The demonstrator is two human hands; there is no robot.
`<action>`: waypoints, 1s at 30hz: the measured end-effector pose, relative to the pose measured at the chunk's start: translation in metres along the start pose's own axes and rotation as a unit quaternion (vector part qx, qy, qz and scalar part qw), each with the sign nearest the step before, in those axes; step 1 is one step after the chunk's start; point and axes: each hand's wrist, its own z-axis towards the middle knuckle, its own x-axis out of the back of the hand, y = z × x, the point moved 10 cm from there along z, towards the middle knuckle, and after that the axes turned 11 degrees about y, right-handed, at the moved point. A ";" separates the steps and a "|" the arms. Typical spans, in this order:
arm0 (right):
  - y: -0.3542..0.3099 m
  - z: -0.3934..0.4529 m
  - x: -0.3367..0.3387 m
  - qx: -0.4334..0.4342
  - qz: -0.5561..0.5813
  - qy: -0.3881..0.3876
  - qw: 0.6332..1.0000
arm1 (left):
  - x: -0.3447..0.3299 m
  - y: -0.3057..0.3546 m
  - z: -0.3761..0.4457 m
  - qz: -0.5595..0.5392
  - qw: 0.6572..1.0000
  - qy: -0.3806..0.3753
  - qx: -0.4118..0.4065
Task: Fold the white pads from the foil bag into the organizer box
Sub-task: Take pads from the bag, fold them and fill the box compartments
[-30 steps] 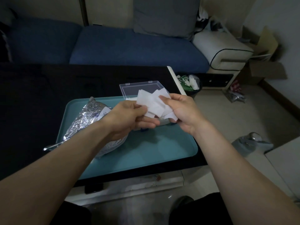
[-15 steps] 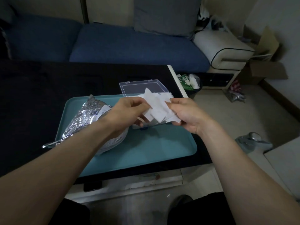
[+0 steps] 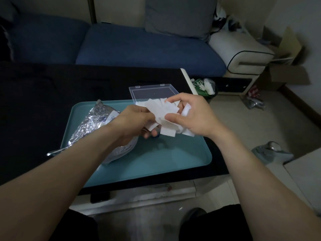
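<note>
The step in hand looked like sorting and folding: both hands held a loose sheaf of white pads (image 3: 165, 113) in the air above the far half of the teal tray (image 3: 173, 153), just in front of the organizer box (image 3: 153, 92). The pads fanned out in several overlapping strips, so how many there were could not be told. None could be seen inside the box, though the hands hid most of its base; only its clear lid lay open beyond them on the dark surface (image 3: 52, 87).

The left hand (image 3: 133, 122) came in from the lower left with its back to the camera, its fingers curled under the sheaf and its thumb pressed on top, pinching the near-left edge. The right hand (image 3: 192, 115) faced it from the right, thumb on the upper face of the pads and its fingers (image 3: 173, 100) curled over the far edge. Both forearms stretched forward and converged over the tray.

The crumpled foil bag (image 3: 90, 124) lay on the left part of the tray, partly under the left forearm, its mouth towards the hands.

The next move probably called for squaring the strips or separating 1 from the bunch, creasing it, and lowering it into the box behind the hands. Thin pads slip easily, so a firm pinch seemed needed.
</note>
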 end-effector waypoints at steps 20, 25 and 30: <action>0.015 0.000 -0.009 -0.067 0.080 0.008 0.994 | 0.016 0.015 0.001 0.258 0.954 0.025 -0.151; 0.028 -0.008 -0.017 -0.205 0.273 -0.023 0.940 | 0.032 0.011 0.005 0.071 0.983 0.128 -0.114; 0.021 -0.016 -0.037 -0.205 0.230 -0.088 0.947 | 0.026 0.018 0.000 0.034 0.980 0.148 -0.130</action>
